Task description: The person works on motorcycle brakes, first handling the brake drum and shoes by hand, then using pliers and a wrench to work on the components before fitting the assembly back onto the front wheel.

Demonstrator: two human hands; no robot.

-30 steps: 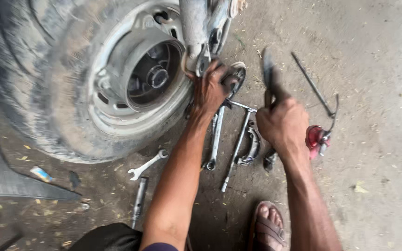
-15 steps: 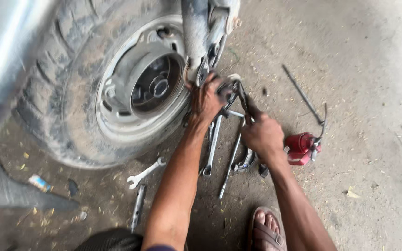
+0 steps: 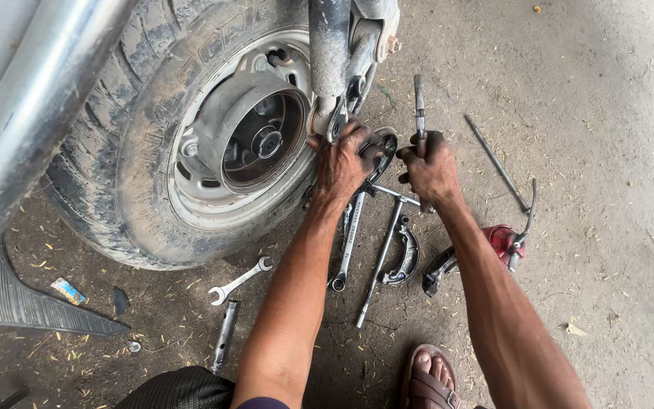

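1. My left hand presses on a round dark metal plate at the foot of the grey fork leg, just beside the scooter wheel. The fingers are curled and closed over the plate's edge, greasy and black.

2. My right hand is wrapped tight around the lower end of a slim metal tool, which stands nearly upright with its tip pointing away from me. I cannot tell what kind of tool it is, since its working end sits hidden inside my fist.

3. To do this well, I judge that the left hand should hold the plate steady against the fork foot while the right hand works, so nothing twists or slips (grease makes everything slick here).

4. A firm, square grip on the tool matters; tilting it would likely make it skid towards my left knuckles, which sit just beside it.

5. On the dirt floor between my arms lie 1 long ring spanner, a long socket bar and a curved brake shoe.

6. An open-ended spanner lies nearer the tyre, and a red oil can rests by my right forearm.
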